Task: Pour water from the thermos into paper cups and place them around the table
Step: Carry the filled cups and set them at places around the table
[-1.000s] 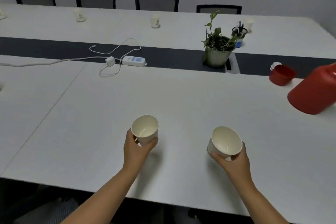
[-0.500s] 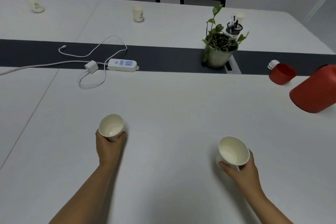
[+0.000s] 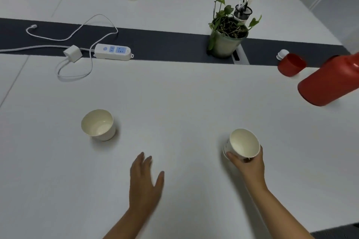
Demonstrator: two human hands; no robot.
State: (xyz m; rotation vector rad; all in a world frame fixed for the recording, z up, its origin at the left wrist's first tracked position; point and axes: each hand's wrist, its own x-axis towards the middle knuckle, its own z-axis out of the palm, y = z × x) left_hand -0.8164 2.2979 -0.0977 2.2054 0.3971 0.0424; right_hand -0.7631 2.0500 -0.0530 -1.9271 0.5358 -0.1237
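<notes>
Right hand (image 3: 250, 167) grips a paper cup (image 3: 243, 144). Left hand (image 3: 144, 182) hovers, fingers spread, near a second cup (image 3: 99, 125) standing on the surface (image 3: 184, 103). Red thermos (image 3: 328, 83) at right.

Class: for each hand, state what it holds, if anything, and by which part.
The right hand grips a paper cup round its lower side wall. The left hand is open and holds nothing.

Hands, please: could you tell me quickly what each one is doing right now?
Left hand: open, holding nothing.
Right hand: gripping a paper cup.
</notes>
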